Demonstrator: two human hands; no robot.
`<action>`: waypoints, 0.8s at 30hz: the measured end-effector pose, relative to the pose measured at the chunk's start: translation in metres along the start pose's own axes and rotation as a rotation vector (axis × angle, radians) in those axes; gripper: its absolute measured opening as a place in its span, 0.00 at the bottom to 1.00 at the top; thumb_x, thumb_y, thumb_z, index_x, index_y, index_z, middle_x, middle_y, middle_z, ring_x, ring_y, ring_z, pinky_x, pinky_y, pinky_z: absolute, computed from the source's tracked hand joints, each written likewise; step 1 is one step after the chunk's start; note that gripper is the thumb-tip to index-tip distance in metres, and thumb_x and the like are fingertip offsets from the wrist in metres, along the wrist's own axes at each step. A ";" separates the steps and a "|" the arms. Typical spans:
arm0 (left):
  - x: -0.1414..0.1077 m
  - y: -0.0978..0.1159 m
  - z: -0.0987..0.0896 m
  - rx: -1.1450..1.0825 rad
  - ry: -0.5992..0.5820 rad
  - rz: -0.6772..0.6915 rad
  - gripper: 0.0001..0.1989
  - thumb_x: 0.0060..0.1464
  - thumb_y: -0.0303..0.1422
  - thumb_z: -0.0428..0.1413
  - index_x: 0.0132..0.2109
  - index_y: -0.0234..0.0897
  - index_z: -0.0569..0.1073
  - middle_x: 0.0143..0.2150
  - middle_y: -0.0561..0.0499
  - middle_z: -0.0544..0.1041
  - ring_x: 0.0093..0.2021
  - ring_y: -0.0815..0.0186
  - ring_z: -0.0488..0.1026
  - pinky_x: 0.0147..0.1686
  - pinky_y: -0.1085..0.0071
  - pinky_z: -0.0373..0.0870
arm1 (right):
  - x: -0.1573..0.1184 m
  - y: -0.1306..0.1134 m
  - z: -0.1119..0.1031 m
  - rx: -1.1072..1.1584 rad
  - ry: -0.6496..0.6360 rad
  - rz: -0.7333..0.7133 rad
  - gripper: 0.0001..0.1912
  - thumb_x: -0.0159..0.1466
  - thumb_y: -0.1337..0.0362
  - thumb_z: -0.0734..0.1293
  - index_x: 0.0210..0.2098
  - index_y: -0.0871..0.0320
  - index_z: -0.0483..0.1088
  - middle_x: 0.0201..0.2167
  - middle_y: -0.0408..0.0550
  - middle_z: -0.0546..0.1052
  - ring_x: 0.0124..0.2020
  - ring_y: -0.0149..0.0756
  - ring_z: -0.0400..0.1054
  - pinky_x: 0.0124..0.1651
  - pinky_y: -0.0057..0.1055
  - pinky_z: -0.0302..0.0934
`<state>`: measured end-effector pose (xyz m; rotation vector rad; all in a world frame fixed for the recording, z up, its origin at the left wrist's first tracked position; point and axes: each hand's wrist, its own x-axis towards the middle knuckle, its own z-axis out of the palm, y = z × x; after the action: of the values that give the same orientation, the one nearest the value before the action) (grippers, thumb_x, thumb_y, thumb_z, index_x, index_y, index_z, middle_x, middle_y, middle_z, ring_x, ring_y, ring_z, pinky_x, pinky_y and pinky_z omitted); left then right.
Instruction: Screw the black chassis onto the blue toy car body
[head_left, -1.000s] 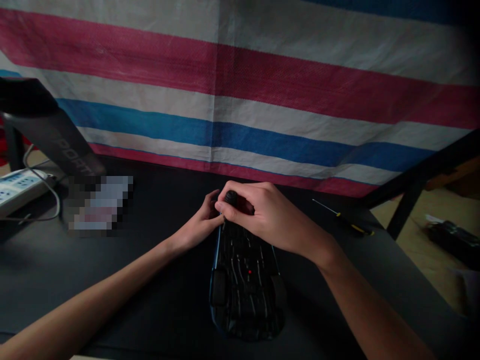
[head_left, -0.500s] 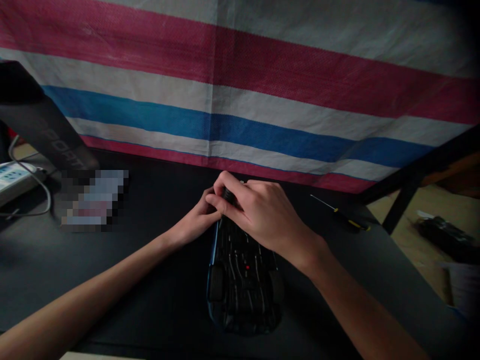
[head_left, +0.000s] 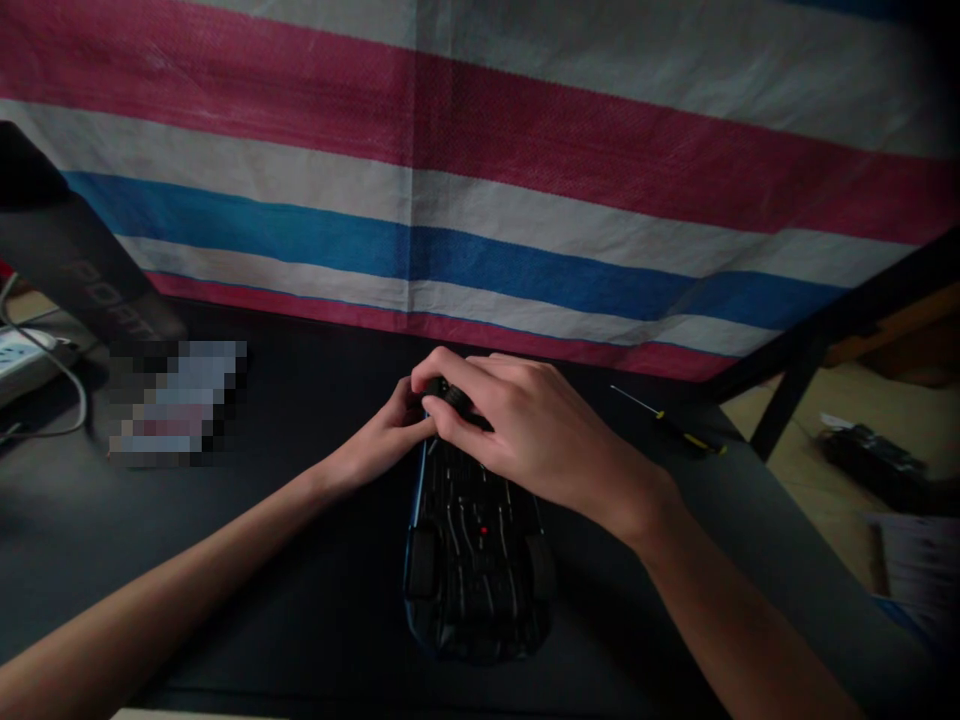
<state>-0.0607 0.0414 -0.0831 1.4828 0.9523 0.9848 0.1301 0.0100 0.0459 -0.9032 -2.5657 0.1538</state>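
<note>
Black wheel (head_left: 453,396) at upturned toy car's (head_left: 480,560) 11 o'clock end now angled differently, likely being turned; right hand's (head_left: 540,430) grip pinches it, left hand's (head_left: 382,440) unclear.

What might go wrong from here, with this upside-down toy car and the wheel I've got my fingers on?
The dark wheel could slip from your right hand and be hard to spot on the black table. The car lies wheels up, so it may rock or slide if you press unevenly. The screwdriver lies near the table's right side and might get knocked off.
</note>
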 end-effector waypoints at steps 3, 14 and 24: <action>0.000 0.001 0.000 -0.009 -0.009 0.006 0.27 0.58 0.44 0.60 0.59 0.35 0.66 0.57 0.40 0.75 0.61 0.46 0.70 0.62 0.49 0.67 | 0.000 -0.001 0.000 -0.027 -0.012 0.043 0.13 0.76 0.59 0.58 0.52 0.56 0.70 0.37 0.46 0.81 0.37 0.37 0.74 0.43 0.34 0.63; -0.003 0.003 0.002 0.031 0.002 0.060 0.30 0.58 0.40 0.59 0.64 0.37 0.62 0.55 0.41 0.76 0.58 0.48 0.72 0.59 0.50 0.69 | 0.002 -0.002 0.005 -0.026 0.043 -0.064 0.16 0.73 0.66 0.61 0.58 0.59 0.68 0.50 0.50 0.80 0.50 0.40 0.73 0.55 0.36 0.62; -0.002 0.005 0.001 0.073 0.009 0.052 0.21 0.54 0.37 0.59 0.54 0.37 0.70 0.51 0.45 0.75 0.58 0.46 0.71 0.59 0.51 0.70 | 0.003 -0.007 0.012 -0.007 0.072 -0.065 0.11 0.71 0.66 0.63 0.52 0.58 0.69 0.45 0.49 0.79 0.45 0.37 0.72 0.48 0.33 0.61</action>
<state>-0.0604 0.0387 -0.0789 1.5720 0.9697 1.0042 0.1185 0.0067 0.0379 -0.8112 -2.5263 0.0916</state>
